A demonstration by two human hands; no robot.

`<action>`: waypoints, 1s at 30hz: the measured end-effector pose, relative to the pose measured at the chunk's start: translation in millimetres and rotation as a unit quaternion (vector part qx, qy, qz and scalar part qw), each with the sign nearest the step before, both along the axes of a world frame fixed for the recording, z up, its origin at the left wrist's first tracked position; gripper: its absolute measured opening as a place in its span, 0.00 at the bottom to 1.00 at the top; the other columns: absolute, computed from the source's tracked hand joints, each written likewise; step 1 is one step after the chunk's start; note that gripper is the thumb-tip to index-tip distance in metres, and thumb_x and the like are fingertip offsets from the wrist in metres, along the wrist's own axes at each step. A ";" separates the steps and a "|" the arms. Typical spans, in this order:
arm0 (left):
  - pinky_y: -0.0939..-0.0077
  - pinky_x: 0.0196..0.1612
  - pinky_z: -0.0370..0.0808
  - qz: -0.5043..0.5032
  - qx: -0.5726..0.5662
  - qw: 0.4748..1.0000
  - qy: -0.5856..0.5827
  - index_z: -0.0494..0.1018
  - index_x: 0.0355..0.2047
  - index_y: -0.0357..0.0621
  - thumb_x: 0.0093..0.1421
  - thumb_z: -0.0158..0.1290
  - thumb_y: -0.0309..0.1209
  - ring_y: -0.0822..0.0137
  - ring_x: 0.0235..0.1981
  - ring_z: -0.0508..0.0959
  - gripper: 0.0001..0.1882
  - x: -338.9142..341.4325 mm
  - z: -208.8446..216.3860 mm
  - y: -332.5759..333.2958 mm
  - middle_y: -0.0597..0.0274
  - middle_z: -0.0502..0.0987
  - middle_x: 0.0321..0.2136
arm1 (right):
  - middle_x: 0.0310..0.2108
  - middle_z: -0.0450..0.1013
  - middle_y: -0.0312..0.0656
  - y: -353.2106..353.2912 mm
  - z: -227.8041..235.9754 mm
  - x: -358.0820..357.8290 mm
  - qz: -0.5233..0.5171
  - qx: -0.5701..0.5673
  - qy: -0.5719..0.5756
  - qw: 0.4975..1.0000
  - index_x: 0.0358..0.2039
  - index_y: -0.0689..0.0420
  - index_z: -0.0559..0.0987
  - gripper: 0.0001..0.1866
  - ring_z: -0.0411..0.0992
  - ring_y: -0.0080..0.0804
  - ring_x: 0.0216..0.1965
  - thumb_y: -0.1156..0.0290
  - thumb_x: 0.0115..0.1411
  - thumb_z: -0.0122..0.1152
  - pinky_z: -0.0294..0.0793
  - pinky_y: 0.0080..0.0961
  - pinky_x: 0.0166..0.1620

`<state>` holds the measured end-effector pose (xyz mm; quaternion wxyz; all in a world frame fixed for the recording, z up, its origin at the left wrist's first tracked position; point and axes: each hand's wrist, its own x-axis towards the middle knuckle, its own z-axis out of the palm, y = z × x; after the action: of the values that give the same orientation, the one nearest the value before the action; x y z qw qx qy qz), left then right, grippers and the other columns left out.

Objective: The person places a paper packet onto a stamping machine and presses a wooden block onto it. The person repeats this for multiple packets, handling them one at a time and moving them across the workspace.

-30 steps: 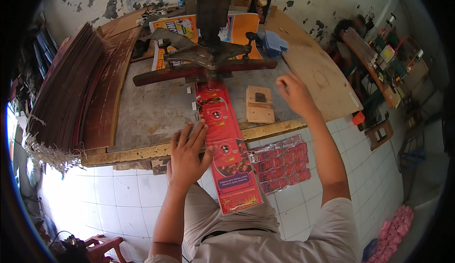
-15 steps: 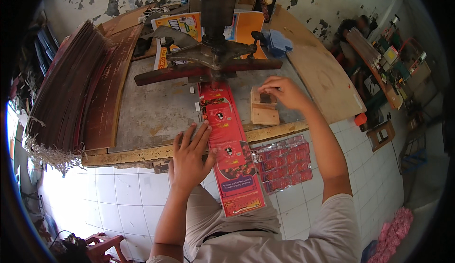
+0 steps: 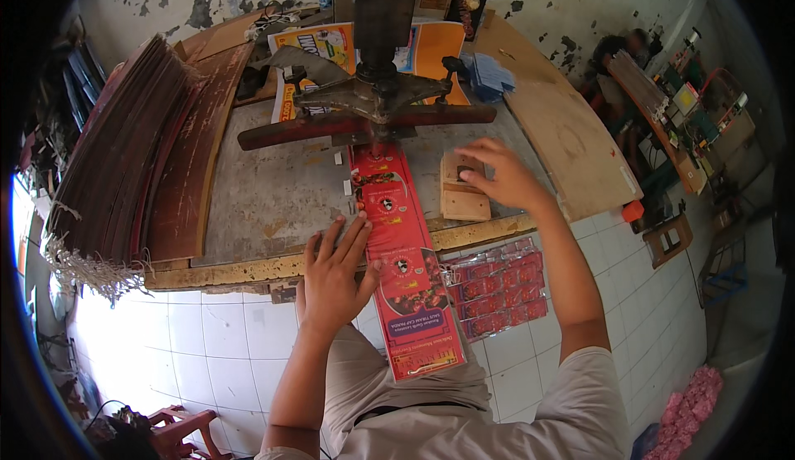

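Note:
A long red printed plastic strip [image 3: 397, 245] runs from beneath the dark metal press head [image 3: 377, 96] over the table's front edge toward my lap. My left hand [image 3: 335, 261] lies on the strip's left edge, fingers spread. Over a small wooden block with a dark recess [image 3: 465, 203], to the right of the strip, hovers my right hand [image 3: 501, 174]. Its thumb is apart from its curved fingers, beside the recess, and I see nothing held in it. Small pale pieces [image 3: 348, 187] sit along the strip's left side on the grey metal tabletop [image 3: 265, 187].
A tall stack of brown sheets [image 3: 124, 154] stands on the left of the table. Red printed packs [image 3: 497, 286] hang by the front edge. Blue pieces [image 3: 489, 75] lie behind the press's right side. Another person [image 3: 617, 54] is at the far right.
My right hand's thumb and fingers have parted from a pinch above the wooden block, and the hand has come slightly nearer. The left hand and the strip stay in place.

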<state>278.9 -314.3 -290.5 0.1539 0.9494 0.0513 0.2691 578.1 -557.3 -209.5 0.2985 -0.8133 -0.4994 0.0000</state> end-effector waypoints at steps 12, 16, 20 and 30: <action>0.39 0.77 0.61 -0.003 -0.002 1.000 -0.006 0.75 0.72 0.44 0.67 0.60 0.40 0.46 0.76 0.71 0.34 -0.2 2.3 -0.9 0.61 0.74 0.76 | 0.59 0.77 0.45 1.1 -7.8 -1.1 0.018 -0.007 -0.044 0.999 0.58 0.58 0.89 0.17 0.76 0.45 0.62 0.67 0.71 0.74 0.78 0.38 0.63; 0.39 0.77 0.61 -0.004 -0.001 1.000 -0.006 0.76 0.72 0.44 0.67 0.59 0.40 0.47 0.76 0.71 0.34 0.0 2.6 -1.1 0.61 0.74 0.76 | 0.61 0.76 0.47 0.6 -6.1 -2.7 0.010 -0.023 -0.017 1.000 0.60 0.61 0.88 0.20 0.74 0.46 0.66 0.64 0.72 0.73 0.80 0.38 0.65; 0.40 0.78 0.61 -0.004 -0.001 1.000 -0.004 0.75 0.72 0.44 0.67 0.59 0.40 0.47 0.76 0.71 0.34 -0.3 3.0 -1.0 0.61 0.74 0.77 | 0.61 0.76 0.47 0.9 -7.2 -3.7 0.011 -0.015 -0.023 1.000 0.62 0.60 0.87 0.21 0.74 0.46 0.66 0.65 0.73 0.72 0.82 0.37 0.64; 0.40 0.78 0.59 -0.004 -0.004 1.000 -0.002 0.75 0.73 0.46 0.69 0.59 0.41 0.47 0.76 0.70 0.34 -0.4 0.6 0.0 0.62 0.73 0.77 | 0.61 0.76 0.47 3.5 -10.4 -6.2 0.010 -0.004 -0.015 1.000 0.62 0.61 0.87 0.21 0.76 0.46 0.64 0.67 0.73 0.71 0.82 0.39 0.63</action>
<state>278.5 -314.2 -289.9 0.1588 0.9484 0.0478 0.2702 571.9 -553.8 -219.8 0.2876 -0.8095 -0.5118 -0.0074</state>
